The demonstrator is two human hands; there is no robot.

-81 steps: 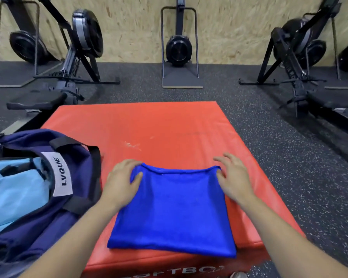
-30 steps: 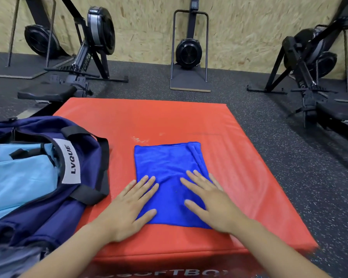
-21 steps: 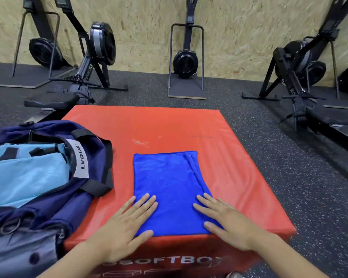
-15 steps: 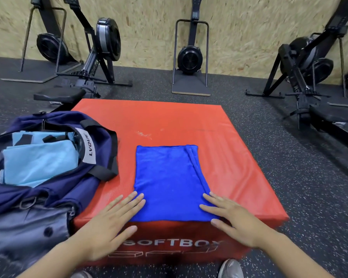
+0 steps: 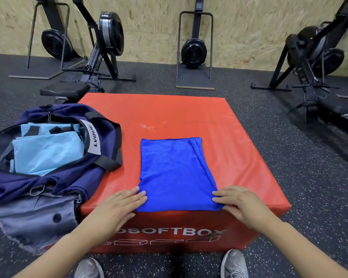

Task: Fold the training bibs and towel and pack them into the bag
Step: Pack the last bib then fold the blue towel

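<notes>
Red box (image 5: pixel 189 117) top, folded blue towel (image 5: pixel 175 173); left hand (image 5: pixel 117 205), right hand (image 5: pixel 241 203) — flat, loose grip, fingertips on near corners; forearms cut off

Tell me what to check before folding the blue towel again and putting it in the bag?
1. Towel lies flat on the red box: ok.
2. Left hand at the near left corner, fingertips touching the towel: ok.
3. Right hand at the near right corner, on the towel's edge: ok.
4. Firm grip on either corner: cannot tell.
5. Bag is open beside the towel: ok.
6. Room left above the light blue bibs inside: cannot tell.
</notes>
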